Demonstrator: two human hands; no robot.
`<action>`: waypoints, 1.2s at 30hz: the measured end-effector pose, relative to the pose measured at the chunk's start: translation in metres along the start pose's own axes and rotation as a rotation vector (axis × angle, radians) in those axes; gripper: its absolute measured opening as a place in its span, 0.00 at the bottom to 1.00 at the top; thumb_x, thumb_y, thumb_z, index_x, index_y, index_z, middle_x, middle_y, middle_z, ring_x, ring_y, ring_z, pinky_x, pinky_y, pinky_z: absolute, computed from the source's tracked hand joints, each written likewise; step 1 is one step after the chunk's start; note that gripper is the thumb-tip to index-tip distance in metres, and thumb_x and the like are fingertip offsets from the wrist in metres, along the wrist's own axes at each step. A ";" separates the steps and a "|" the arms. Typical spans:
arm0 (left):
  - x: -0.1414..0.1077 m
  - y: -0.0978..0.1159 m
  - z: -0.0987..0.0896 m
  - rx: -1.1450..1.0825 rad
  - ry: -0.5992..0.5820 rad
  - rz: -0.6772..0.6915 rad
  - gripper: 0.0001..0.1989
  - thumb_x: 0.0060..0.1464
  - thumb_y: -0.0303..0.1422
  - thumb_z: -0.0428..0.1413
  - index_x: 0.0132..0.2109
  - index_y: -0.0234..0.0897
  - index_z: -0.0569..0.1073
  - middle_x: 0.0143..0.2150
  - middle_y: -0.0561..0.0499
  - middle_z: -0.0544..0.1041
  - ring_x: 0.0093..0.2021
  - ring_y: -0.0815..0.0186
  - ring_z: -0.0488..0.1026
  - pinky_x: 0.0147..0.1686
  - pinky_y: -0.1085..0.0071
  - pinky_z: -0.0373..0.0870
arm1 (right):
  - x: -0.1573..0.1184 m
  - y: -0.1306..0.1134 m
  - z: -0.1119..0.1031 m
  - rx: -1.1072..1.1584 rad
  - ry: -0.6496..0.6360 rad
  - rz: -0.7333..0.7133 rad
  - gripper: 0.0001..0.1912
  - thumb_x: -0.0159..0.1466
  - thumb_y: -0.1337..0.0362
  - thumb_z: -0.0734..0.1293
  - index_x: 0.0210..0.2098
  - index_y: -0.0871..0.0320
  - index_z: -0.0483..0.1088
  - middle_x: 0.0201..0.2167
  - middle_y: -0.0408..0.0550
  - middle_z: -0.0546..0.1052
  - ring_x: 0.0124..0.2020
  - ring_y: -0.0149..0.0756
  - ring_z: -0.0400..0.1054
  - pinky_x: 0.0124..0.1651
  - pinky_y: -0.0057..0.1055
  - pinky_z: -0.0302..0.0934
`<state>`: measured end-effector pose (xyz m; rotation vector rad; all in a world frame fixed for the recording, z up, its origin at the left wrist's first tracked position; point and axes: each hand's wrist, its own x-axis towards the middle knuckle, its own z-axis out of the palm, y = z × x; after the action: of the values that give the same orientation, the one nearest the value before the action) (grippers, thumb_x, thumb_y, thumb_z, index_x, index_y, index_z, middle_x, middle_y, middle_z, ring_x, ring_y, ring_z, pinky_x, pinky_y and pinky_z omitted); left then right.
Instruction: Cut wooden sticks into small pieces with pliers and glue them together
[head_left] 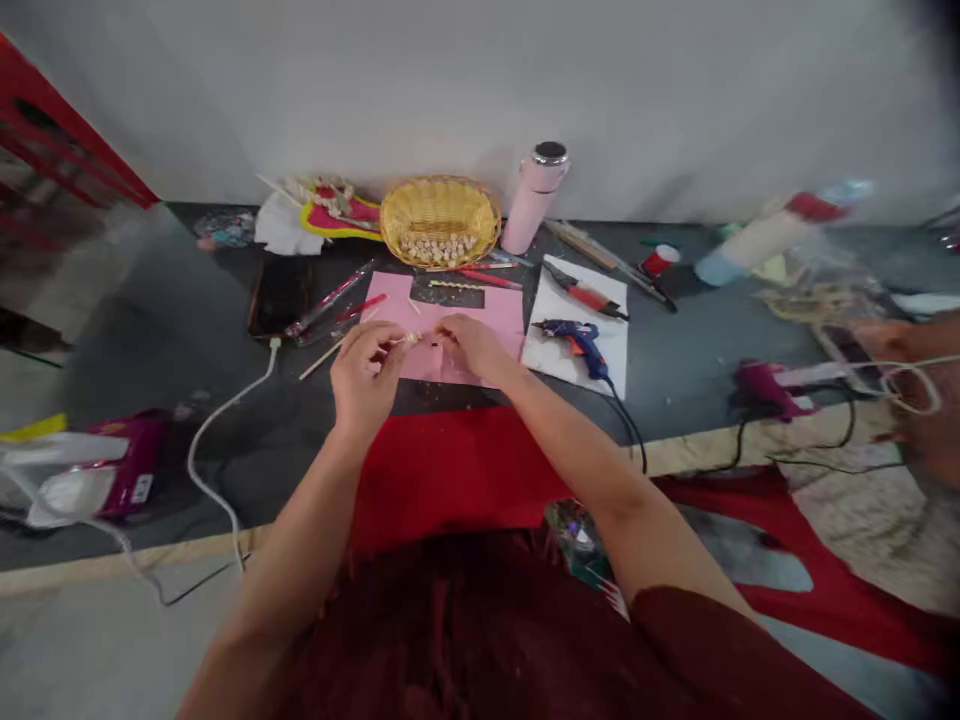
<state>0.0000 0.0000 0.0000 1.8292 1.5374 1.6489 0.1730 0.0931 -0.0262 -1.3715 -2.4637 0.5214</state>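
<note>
My left hand (367, 368) is closed, pinching a small pale, beaded-looking piece (412, 339) over a pink sheet (491, 318). Just to the right, the fingertips of my right hand (472, 345) are pressed together close to the piece; whatever they hold is too small to make out. A thin wooden stick (322, 360) lies by my left hand. To the right of my right hand, a blue glue gun (574, 335) rests on a white sheet (544, 352), below a red and black tool (589, 295).
Against the wall stand a wicker basket (439, 205) with many small pale pieces and a pink bottle (531, 200). A phone (280, 295) with a white cable (206, 430) lies at left. The glue gun's cord (630, 420) hangs over the front edge. Another person's arm (926, 400) is at far right.
</note>
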 end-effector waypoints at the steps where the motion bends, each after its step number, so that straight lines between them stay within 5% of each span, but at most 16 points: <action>1: 0.000 -0.001 0.001 0.006 0.000 -0.010 0.04 0.54 0.31 0.57 0.38 0.37 0.75 0.39 0.50 0.76 0.40 0.69 0.72 0.35 0.76 0.70 | 0.002 -0.001 0.001 -0.009 -0.014 -0.003 0.10 0.66 0.65 0.58 0.40 0.59 0.71 0.40 0.50 0.75 0.41 0.35 0.67 0.42 0.28 0.57; 10: 0.001 -0.003 0.001 0.009 0.022 -0.027 0.05 0.56 0.32 0.56 0.39 0.37 0.75 0.39 0.49 0.76 0.38 0.69 0.72 0.33 0.75 0.70 | 0.020 -0.015 0.007 -0.055 -0.069 -0.025 0.13 0.67 0.64 0.58 0.47 0.53 0.70 0.46 0.48 0.72 0.39 0.35 0.68 0.39 0.29 0.58; 16: 0.002 0.000 0.000 -0.011 0.025 -0.024 0.05 0.55 0.32 0.57 0.39 0.37 0.75 0.39 0.49 0.76 0.39 0.69 0.72 0.34 0.75 0.71 | 0.016 -0.017 0.005 -0.115 -0.145 -0.057 0.12 0.64 0.70 0.58 0.39 0.56 0.72 0.46 0.49 0.71 0.37 0.33 0.68 0.36 0.28 0.58; 27: 0.003 -0.002 0.000 0.008 0.032 -0.034 0.05 0.56 0.32 0.57 0.38 0.37 0.75 0.39 0.49 0.75 0.38 0.69 0.73 0.33 0.75 0.70 | 0.022 -0.034 0.019 -0.117 -0.066 -0.065 0.08 0.65 0.62 0.62 0.39 0.56 0.72 0.44 0.50 0.73 0.41 0.38 0.68 0.38 0.30 0.60; 31: 0.002 -0.001 0.001 0.011 0.022 -0.025 0.05 0.55 0.31 0.57 0.39 0.37 0.75 0.39 0.50 0.76 0.38 0.69 0.72 0.33 0.76 0.70 | 0.013 -0.029 0.010 0.013 0.071 -0.139 0.06 0.64 0.67 0.63 0.38 0.57 0.72 0.42 0.49 0.73 0.43 0.36 0.67 0.41 0.30 0.61; 36: -0.002 0.004 0.003 0.007 -0.035 0.002 0.04 0.56 0.30 0.57 0.38 0.37 0.75 0.40 0.49 0.76 0.38 0.69 0.73 0.33 0.75 0.71 | -0.029 -0.022 -0.014 0.354 0.395 -0.189 0.06 0.64 0.64 0.65 0.39 0.57 0.71 0.37 0.47 0.72 0.35 0.31 0.66 0.37 0.29 0.62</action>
<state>0.0051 -0.0021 0.0003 1.8542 1.5295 1.6051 0.1771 0.0595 -0.0053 -0.9808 -2.0361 0.5490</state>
